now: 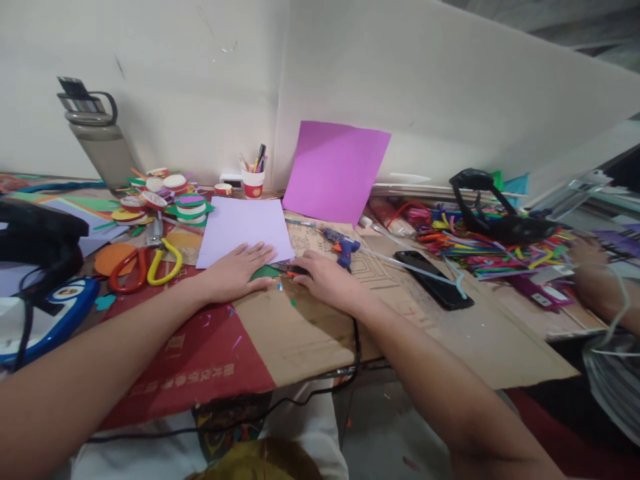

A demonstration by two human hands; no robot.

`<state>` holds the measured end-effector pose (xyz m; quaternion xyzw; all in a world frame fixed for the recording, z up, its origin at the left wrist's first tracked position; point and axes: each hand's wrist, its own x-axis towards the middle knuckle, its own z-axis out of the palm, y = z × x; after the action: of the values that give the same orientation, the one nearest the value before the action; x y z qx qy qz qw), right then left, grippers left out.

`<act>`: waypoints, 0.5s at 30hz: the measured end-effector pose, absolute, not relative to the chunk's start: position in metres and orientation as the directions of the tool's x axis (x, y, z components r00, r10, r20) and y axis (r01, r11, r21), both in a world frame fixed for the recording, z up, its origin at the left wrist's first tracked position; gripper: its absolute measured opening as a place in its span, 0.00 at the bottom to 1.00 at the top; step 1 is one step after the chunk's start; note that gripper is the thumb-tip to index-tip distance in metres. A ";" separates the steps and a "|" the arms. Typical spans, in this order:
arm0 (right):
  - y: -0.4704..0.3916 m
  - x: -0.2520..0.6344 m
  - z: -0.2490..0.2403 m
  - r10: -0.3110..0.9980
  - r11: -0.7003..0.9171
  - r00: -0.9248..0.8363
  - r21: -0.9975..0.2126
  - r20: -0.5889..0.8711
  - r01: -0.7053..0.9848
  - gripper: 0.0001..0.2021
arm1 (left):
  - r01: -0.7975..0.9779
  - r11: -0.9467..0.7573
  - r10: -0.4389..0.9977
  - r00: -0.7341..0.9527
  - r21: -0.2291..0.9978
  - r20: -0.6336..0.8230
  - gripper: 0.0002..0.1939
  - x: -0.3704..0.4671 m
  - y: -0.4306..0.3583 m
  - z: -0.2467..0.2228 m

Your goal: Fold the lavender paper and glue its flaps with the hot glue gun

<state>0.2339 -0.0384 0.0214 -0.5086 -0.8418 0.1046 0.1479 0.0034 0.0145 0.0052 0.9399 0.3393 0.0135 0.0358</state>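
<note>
My left hand (pixel 243 270) lies flat with its fingers spread on the lower edge of a lavender sheet of paper (pixel 245 223). A piece of green paper (pixel 265 273) shows beside its thumb. Just right of the sheet, my right hand (pixel 323 277) is closed over a small tool (pixel 296 269) with dark and orange-red parts; the fingers hide most of it, so its kind cannot be made out. A blue glue gun (pixel 343 247) lies just beyond my right hand. Behind it, a purple sheet (pixel 335 170) leans against the white wall.
Red scissors handle (pixel 131 270) and yellow handle (pixel 165 262) lie left, near paper-cup pieces (pixel 175 185). A bottle (pixel 103 143) and a pen cup (pixel 253 181) stand behind. Right are a phone (pixel 434 279), pipe cleaners (pixel 465 247) and another person's hand (pixel 590 260). A black cable (pixel 357 340) crosses the cardboard edge.
</note>
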 end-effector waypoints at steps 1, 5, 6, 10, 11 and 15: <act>-0.038 0.232 0.021 0.887 0.461 -0.440 -0.320 0.141 0.827 0.14 | 0.638 -0.766 0.640 0.769 0.079 0.001 0.39 0.003 0.015 0.005; -0.037 0.227 0.021 0.874 0.485 -0.461 -0.307 0.150 0.819 0.14 | 0.637 -0.766 0.639 0.769 0.089 -0.004 0.39 0.003 0.016 0.004; -0.037 0.227 0.022 0.873 0.487 -0.464 -0.310 0.149 0.816 0.14 | 0.637 -0.765 0.640 0.769 0.092 -0.007 0.39 0.004 0.017 0.004; -0.037 0.231 0.022 0.880 0.473 -0.449 -0.332 0.152 0.816 0.13 | 0.640 -0.760 0.643 0.766 0.114 -0.014 0.37 0.009 0.015 0.005; -0.037 0.233 0.022 0.882 0.472 -0.445 -0.337 0.157 0.815 0.13 | 0.636 -0.762 0.640 0.769 0.122 -0.016 0.37 0.009 0.014 0.007; -0.036 0.240 0.019 0.878 0.479 -0.447 -0.351 0.173 0.805 0.13 | 0.640 -0.754 0.645 0.764 0.145 -0.014 0.33 -0.002 0.020 0.018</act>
<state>0.2401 -0.0358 0.0193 -0.4986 -0.8435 0.1096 0.1671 -0.0020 0.0198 0.0185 0.9364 0.3432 0.0184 0.0708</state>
